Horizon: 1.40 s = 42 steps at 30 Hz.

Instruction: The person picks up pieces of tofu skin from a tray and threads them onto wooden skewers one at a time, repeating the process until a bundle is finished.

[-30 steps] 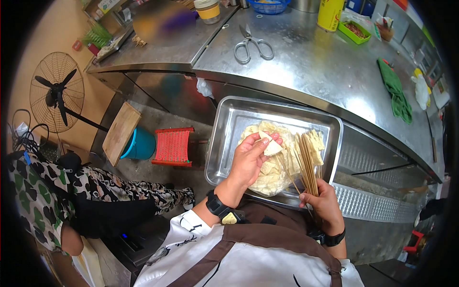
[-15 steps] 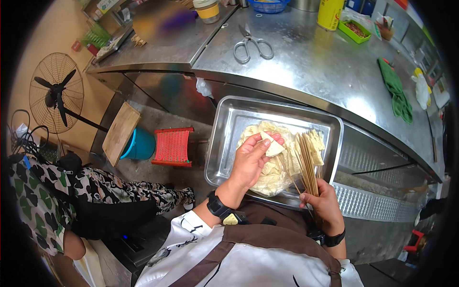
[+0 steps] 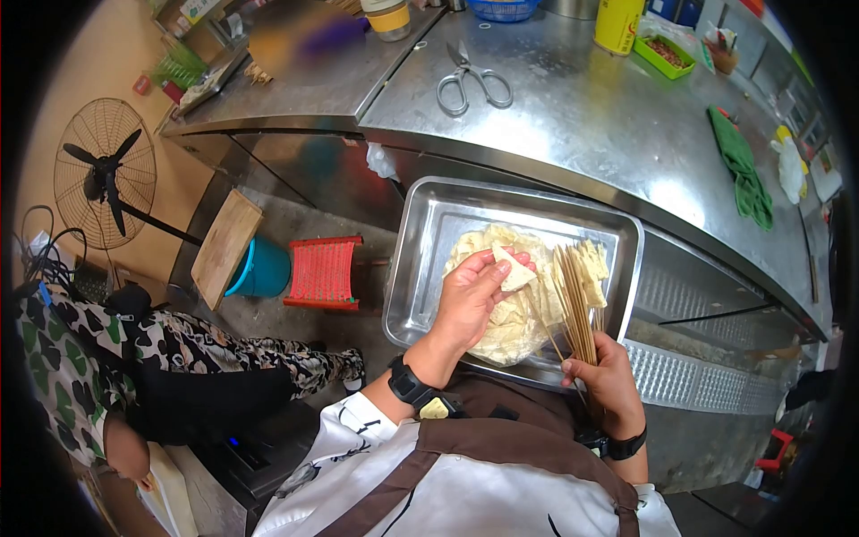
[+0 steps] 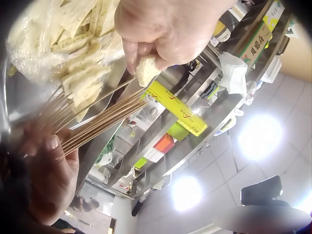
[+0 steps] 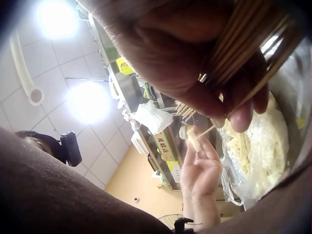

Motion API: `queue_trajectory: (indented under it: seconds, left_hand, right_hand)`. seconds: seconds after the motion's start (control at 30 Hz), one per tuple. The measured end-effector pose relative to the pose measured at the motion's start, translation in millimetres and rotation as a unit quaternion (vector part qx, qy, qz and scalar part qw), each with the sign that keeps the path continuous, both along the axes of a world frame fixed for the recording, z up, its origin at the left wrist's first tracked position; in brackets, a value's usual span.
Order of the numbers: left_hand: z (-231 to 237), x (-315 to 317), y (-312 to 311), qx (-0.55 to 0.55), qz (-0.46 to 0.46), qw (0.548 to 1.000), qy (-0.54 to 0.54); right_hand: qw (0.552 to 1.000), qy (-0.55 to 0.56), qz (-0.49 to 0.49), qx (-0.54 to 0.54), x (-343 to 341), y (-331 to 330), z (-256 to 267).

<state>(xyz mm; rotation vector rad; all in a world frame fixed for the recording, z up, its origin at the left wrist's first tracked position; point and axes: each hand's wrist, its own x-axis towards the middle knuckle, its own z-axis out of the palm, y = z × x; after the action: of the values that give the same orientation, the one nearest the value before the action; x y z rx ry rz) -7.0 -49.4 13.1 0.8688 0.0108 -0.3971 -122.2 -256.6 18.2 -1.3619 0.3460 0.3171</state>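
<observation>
My left hand [image 3: 467, 302] pinches a pale yellow triangular food piece [image 3: 516, 271] with a spongy texture between thumb and fingers. In my right hand [image 3: 614, 383] is a bundle of thin wooden skewers [image 3: 578, 309], gripped near the lower ends. One single skewer [image 4: 114, 89] stands apart from the bundle, its tip right at the food piece in the left wrist view. Beneath both hands, a heap of similar pale pieces [image 3: 501, 338] lies partly wrapped in clear plastic inside a metal tray [image 3: 400, 300]. More pieces [image 3: 591, 264] sit behind the skewers.
A steel counter [image 3: 573, 116] runs beyond the tray, bearing scissors [image 3: 474, 85], a green cloth [image 3: 741, 166] and a green basket [image 3: 664, 57]. To the left stand a red stool [image 3: 323, 273], a blue bucket [image 3: 261, 270] and a fan [image 3: 106, 170]. Another person in patterned clothes [image 3: 224, 353] is at far left.
My left hand has shifted very slightly to the right with the food piece. The right hand and skewers look nearly still. The other person's forearm at far left has moved.
</observation>
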Motion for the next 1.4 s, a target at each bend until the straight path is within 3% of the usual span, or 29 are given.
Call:
queue_trajectory:
  seconds: [0.27, 0.97, 1.17, 1.23, 1.4]
  left_hand:
    - [-4, 0, -1, 0.055, -0.025, 0.998, 0.006]
    - [-16, -16, -13, 0.034, -0.054, 0.998, -0.016]
    - [-1, -17, -17, -0.015, -0.009, 0.999, -0.028]
    - [-9, -14, -17, 0.059, -0.010, 0.998, -0.035]
    - [-19, -13, -19, 0.085, 0.000, 0.993, -0.078]
  right_hand:
    - [1.000, -0.005, 0.008, 0.001, 4, 1, 1]
    - [1.000, -0.008, -0.013, 0.016, -1, -4, -3]
    - [0.999, -0.010, -0.020, 0.023, -1, -3, -5]
    - [1.000, -0.009, -0.016, 0.020, -2, -3, -4]
    - [1.000, -0.007, -0.014, 0.015, -1, -3, -2]
